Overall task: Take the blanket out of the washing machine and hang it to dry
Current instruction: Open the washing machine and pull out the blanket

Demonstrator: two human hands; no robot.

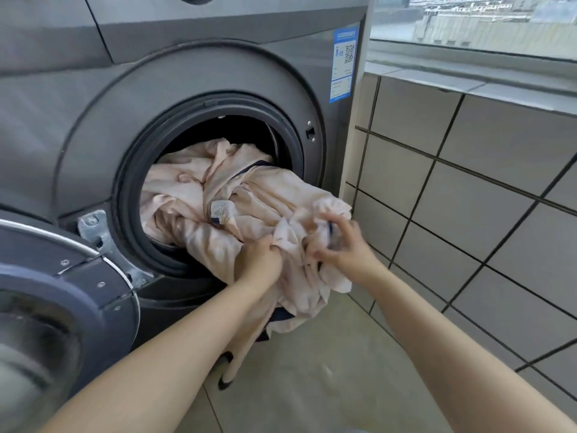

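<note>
— Biggest first? Grey front-loading washing machine (193,98), filling the left and centre; round door (59,307) swung wide open at lower left, hinge bracket bare beside the opening. Tiled wall (468,198) hard against the right flank, a window ledge above it.

— And the load?

— Pale pink blanket (243,198) with dark edging, bunched and twisted. Roughly half of it heaped inside the drum, the other half spilled over the rubber seal (131,182) and drooping toward the tiled floor (312,385), lowest fold hanging just above it or brushing it; hard to tell which.

— Hands?

— Left hand (260,260) clenched around a thick fold just outside the opening. Right hand (340,242) just beside it, fingers curled into the cloth near a strip of the dark edging; somewhat blurred, but plainly gripping.

— Smallest bits?

— White care tag (220,210) on the cloth near the drum mouth; blue sticker (343,64) with a code square at the machine's upper right.

— Progress?

— Early, by the look of it. Door opened, cloth gripped, extraction under way. Left to do: the remaining bulk out of the drum, then all of the hanging. No line or rack in view.
</note>
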